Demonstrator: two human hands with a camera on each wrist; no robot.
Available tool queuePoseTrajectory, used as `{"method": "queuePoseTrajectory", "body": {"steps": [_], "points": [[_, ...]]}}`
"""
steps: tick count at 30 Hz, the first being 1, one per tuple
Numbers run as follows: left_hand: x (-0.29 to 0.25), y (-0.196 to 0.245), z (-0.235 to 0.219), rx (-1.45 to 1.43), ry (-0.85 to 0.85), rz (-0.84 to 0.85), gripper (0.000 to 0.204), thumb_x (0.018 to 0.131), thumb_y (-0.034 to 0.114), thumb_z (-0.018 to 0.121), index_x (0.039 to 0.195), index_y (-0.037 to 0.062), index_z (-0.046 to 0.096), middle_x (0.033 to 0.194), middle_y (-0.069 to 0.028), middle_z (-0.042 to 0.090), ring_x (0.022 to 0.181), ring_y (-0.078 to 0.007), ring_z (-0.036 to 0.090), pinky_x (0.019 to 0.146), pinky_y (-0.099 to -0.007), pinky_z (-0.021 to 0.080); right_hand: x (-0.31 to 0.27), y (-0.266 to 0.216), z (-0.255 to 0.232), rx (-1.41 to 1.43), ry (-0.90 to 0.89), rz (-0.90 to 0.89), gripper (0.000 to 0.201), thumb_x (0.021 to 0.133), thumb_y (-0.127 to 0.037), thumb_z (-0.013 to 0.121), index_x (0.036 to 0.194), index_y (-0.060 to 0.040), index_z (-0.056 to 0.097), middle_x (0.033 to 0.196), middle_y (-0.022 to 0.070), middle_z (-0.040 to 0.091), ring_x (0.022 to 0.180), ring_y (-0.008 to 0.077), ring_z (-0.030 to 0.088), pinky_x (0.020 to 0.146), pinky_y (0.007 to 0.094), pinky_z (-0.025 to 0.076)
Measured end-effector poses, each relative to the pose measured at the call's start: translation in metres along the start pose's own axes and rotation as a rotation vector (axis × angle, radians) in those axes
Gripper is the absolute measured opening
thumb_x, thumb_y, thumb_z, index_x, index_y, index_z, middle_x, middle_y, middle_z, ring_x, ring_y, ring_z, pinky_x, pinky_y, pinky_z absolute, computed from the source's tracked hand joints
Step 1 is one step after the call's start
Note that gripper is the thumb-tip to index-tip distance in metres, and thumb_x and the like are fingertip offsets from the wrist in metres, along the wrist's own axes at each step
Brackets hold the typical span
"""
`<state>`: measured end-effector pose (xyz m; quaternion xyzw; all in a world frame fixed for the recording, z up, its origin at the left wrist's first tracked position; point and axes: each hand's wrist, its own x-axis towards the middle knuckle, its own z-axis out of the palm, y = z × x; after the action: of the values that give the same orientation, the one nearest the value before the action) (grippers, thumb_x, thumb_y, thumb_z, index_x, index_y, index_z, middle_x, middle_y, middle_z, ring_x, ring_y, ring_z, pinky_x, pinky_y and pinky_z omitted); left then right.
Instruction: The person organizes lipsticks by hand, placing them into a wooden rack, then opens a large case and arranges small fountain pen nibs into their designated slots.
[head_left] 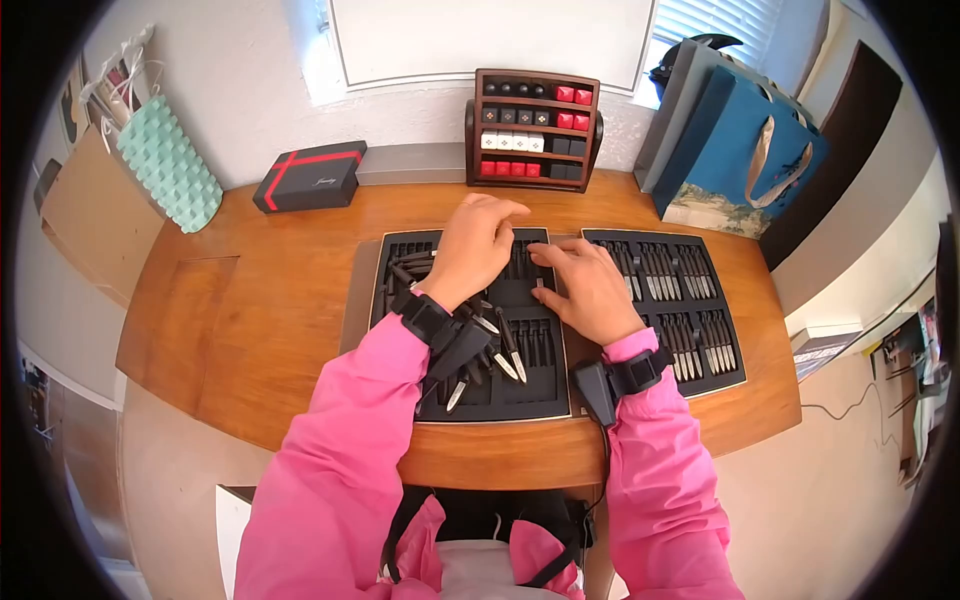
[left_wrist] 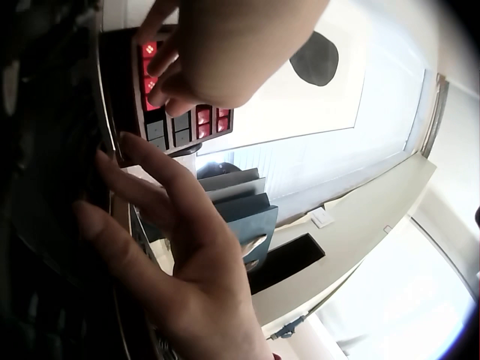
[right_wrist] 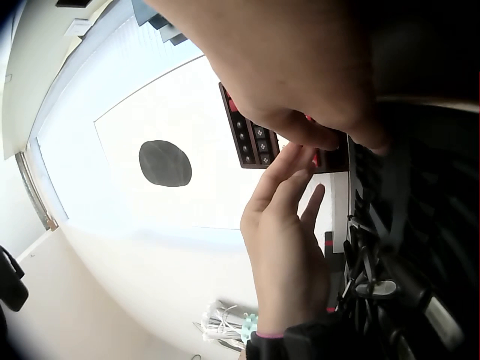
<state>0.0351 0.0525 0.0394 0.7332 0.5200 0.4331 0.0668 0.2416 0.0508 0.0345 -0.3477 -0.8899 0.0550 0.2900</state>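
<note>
A black compartment tray [head_left: 535, 395] lies before me, with a loose heap of slim black pieces with silver pointed ends [head_left: 513, 345] across its left and middle. Over the upper part of this tray hovers my left hand [head_left: 472, 245], its fingers stretched toward the right and holding nothing visible. My right hand [head_left: 592, 290] is at the tray's right side, index fingertip and thumb apart close over the slots. No piece shows between its fingers in the right wrist view. To the right, a second black tray [head_left: 715, 378] holds rows of similar pieces, silver ends toward me.
A wooden rack [head_left: 470, 128] with red, black and white dice-like pieces stands at the back. Left of it is a black box with a red ribbon [head_left: 312, 176]. Blue gift bag [head_left: 745, 150] and grey bag are at back right. A mint textured vase-like holder [head_left: 170, 165] stands far left.
</note>
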Motion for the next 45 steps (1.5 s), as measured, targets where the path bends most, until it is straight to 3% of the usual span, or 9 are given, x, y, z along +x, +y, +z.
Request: {"method": "queuePoseTrajectory", "body": {"steps": [6,8,9,15,21,27,34,43,45], "points": [[-0.002,-0.014,-0.035,0.047,0.056,0.009,0.029,0.086,-0.002,0.057,0.110,0.0037,0.072,0.104,-0.0153,0.071,0.101,-0.0314,0.064,0.087,-0.0402,0.051,0.001,0.000,0.001,0.060,-0.039,0.071,0.039,0.079,-0.015,0.079,0.115,-0.0107,0.065,0.112,0.0076,0.069,0.114,0.0314,0.059,0.100,0.0405,0.046],[0.001,-0.020,-0.056,0.063,-0.160,-0.112,0.030,0.084,-0.005,0.058,0.109,0.0035,0.073,0.101,-0.0155,0.073,0.093,-0.0292,0.068,0.085,-0.0392,0.054,0.000,0.004,0.005,0.117,-0.027,0.097,0.040,0.079,-0.014,0.079,0.116,-0.0105,0.066,0.112,0.0073,0.070,0.113,0.0316,0.060,0.100,0.0405,0.046],[0.002,-0.030,-0.060,-0.050,-0.132,-0.123,0.018,0.082,0.003,0.063,0.095,0.0019,0.076,0.087,-0.0159,0.074,0.082,-0.0302,0.072,0.077,-0.0372,0.056,-0.001,0.005,0.006,0.128,-0.024,0.108,0.040,0.079,-0.013,0.079,0.117,-0.0102,0.066,0.112,0.0072,0.070,0.112,0.0313,0.060,0.100,0.0405,0.046],[0.002,-0.031,-0.084,0.086,-0.553,-0.154,0.029,0.075,0.011,0.075,0.102,-0.0002,0.074,0.091,-0.0143,0.074,0.083,-0.0274,0.071,0.077,-0.0379,0.055,-0.001,0.007,0.009,0.186,0.004,0.099,0.041,0.079,-0.011,0.079,0.118,-0.0081,0.066,0.112,0.0079,0.070,0.113,0.0308,0.061,0.099,0.0400,0.048],[-0.001,-0.040,-0.060,0.181,-0.348,0.000,0.022,0.072,0.009,0.075,0.094,0.0066,0.074,0.089,-0.0102,0.069,0.091,-0.0304,0.066,0.082,-0.0396,0.052,-0.002,0.004,0.009,0.228,0.001,0.101,0.042,0.080,-0.010,0.078,0.119,-0.0052,0.066,0.114,0.0095,0.071,0.114,0.0310,0.061,0.099,0.0401,0.049],[-0.009,-0.038,-0.055,0.325,-0.379,0.026,0.025,0.069,-0.003,0.075,0.090,0.0101,0.074,0.097,-0.0073,0.061,0.107,-0.0287,0.057,0.092,-0.0403,0.049,-0.002,0.004,0.010,0.244,0.005,0.095,0.043,0.080,-0.009,0.077,0.121,-0.0048,0.065,0.116,0.0103,0.071,0.114,0.0323,0.061,0.100,0.0406,0.049],[-0.006,-0.034,-0.057,0.375,-0.374,0.076,0.024,0.065,-0.005,0.077,0.084,0.0100,0.071,0.096,-0.0057,0.063,0.105,-0.0289,0.057,0.091,-0.0403,0.049,-0.002,0.003,0.010,0.230,-0.021,0.110,0.043,0.083,-0.012,0.077,0.124,-0.0060,0.064,0.122,0.0112,0.068,0.118,0.0308,0.060,0.102,0.0386,0.048],[0.004,-0.009,-0.067,0.168,-0.234,0.111,0.017,0.072,-0.002,0.075,0.086,0.0046,0.069,0.089,-0.0110,0.068,0.093,-0.0320,0.064,0.081,-0.0421,0.051,0.004,-0.014,0.004,0.348,0.126,0.034,0.046,0.082,-0.026,0.083,0.120,-0.0052,0.068,0.111,0.0141,0.070,0.108,0.0304,0.063,0.095,0.0404,0.049],[0.004,-0.004,-0.059,0.038,-0.177,0.231,0.016,0.074,0.000,0.075,0.088,0.0040,0.069,0.090,-0.0128,0.069,0.089,-0.0338,0.065,0.079,-0.0411,0.051,0.005,-0.018,0.006,0.386,0.190,0.003,0.042,0.084,-0.021,0.082,0.120,-0.0039,0.069,0.103,0.0123,0.072,0.096,0.0276,0.067,0.088,0.0369,0.052]]}}
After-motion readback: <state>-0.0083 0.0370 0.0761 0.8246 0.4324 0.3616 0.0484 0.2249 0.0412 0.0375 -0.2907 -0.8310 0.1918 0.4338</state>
